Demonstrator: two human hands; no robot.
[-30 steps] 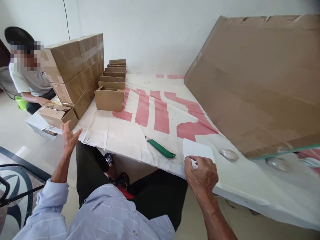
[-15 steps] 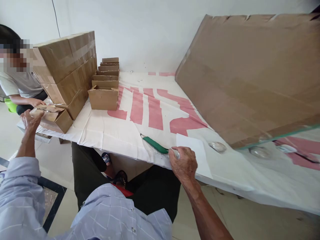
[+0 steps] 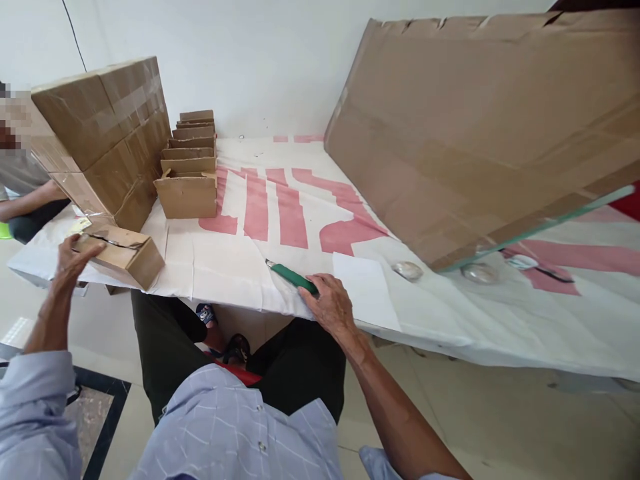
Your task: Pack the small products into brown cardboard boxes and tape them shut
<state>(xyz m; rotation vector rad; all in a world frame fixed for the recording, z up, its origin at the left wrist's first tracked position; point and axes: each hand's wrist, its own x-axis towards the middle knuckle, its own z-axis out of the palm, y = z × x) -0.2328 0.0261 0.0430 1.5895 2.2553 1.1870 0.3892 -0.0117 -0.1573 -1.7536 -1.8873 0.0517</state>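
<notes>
At the table's left front edge, my left hand (image 3: pixel 77 257) grips the end of a small cardboard box (image 3: pixel 145 263), thumb lying along its top. A dark slit runs along the box's upper side. My right hand (image 3: pixel 331 301) is closed over the rear end of a green utility knife (image 3: pixel 290 275), which lies on the cloth with its metal tip pointing away to the left. The fingers' undersides are hidden. Beside this hand lies a white sheet of paper (image 3: pixel 367 290).
Taped cartons (image 3: pixel 107 127) are stacked at the left, with a row of small open boxes (image 3: pixel 187 197) alongside. A large cardboard-covered panel (image 3: pixel 475 133) leans at the right. Clear round objects (image 3: pixel 407 270) sit before it. Another person's arm (image 3: pixel 37 200) shows at far left.
My right hand has moved onto the green knife's rear end and closed over it. The small box in my left hand has shifted right relative to the stack. The view has turned slightly right.
</notes>
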